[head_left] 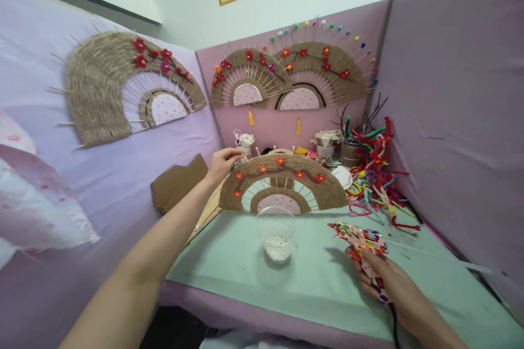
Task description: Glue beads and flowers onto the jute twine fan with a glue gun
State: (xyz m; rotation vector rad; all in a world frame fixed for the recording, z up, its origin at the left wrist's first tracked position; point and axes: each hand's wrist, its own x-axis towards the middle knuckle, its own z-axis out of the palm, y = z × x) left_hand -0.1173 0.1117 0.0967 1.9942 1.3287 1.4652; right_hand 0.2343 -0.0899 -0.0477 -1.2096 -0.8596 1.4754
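Observation:
A woven jute fan (282, 182) with small red flowers stands upright on the green table (311, 283). My left hand (223, 163) reaches out and grips its upper left edge with closed fingers. My right hand (388, 283) rests near the table's front right, wrapped round a glue gun (362, 242) covered in floral pattern, its nozzle pointing left. A black cord runs from it down past my wrist. A clear plastic cup (276, 234) with small white beads at the bottom stands in front of the fan, between my two hands.
Three finished fans hang on the purple walls: one (118, 84) on the left, two (286, 76) at the back. A heap of coloured pipe cleaners (376, 174) and pots (347, 152) lie back right. Cardboard (178, 182) leans at the left wall.

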